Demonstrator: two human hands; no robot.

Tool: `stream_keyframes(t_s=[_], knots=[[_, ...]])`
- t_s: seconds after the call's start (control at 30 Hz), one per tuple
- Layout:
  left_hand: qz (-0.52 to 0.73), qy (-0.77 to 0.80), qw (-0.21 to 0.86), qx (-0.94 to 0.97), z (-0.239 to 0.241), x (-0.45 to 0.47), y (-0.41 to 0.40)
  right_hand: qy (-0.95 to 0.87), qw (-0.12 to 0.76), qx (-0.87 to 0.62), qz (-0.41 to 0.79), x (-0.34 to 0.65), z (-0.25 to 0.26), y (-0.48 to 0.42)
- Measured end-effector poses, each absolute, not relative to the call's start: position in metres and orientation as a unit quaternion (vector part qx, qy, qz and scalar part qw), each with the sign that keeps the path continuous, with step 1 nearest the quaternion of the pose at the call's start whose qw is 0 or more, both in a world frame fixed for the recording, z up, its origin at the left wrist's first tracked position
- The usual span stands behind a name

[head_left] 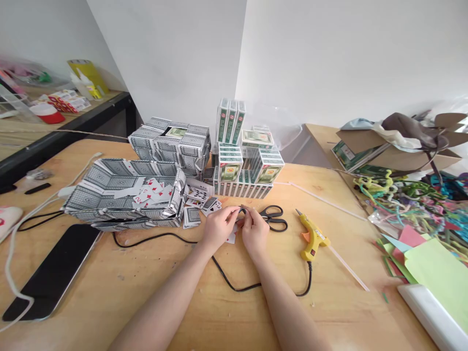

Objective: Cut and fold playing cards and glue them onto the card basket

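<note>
Glue gun (313,238): in the head view we count one, its nozzle pointing away and to the left, its handle toward us. Two clear sticks (349,268) show, one at the gun's rear, the other beyond it. Left of the gun we see one small dark piece, (242,211) pinched between the fingertips of both the left hand (219,226) and the right hand (255,231); we cannot tell how its long axis runs, since fingers cover most of it. Both forearms reach forward and converge, the backs of the hands facing up. Between the gun and the right hand lies one pair of scissors (280,224), two loops toward the gun. Well left of the gun we count one open card tray (98,183) with loose cards inside and one card block (166,146) behind it. Beyond the gun, to its left, three upright card packs (231,122) top a stack. Farthest left of it, we find one phone (54,268).
</note>
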State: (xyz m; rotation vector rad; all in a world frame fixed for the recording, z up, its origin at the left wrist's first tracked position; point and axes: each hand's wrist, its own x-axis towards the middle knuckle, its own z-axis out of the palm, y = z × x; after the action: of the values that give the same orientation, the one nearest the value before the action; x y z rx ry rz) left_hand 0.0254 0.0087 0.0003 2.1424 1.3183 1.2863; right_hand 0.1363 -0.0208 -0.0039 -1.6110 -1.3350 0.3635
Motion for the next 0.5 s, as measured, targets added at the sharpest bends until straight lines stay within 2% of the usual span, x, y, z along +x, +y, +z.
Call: stream_keyframes(t_s=[0.27, 0.5], knots=[[0.457, 0.462, 0.191, 0.736, -0.0061, 0.0268, 0.0082, -0.594, 0.459, -0.658, 0.061, 0.1369, -0.0055, -0.0206], [0.443, 0.462, 0.221, 0.736, -0.0056, 0.0292, 0.0048, -0.589, 0.453, -0.666, 0.063, 0.1352, -0.0074, -0.0206]])
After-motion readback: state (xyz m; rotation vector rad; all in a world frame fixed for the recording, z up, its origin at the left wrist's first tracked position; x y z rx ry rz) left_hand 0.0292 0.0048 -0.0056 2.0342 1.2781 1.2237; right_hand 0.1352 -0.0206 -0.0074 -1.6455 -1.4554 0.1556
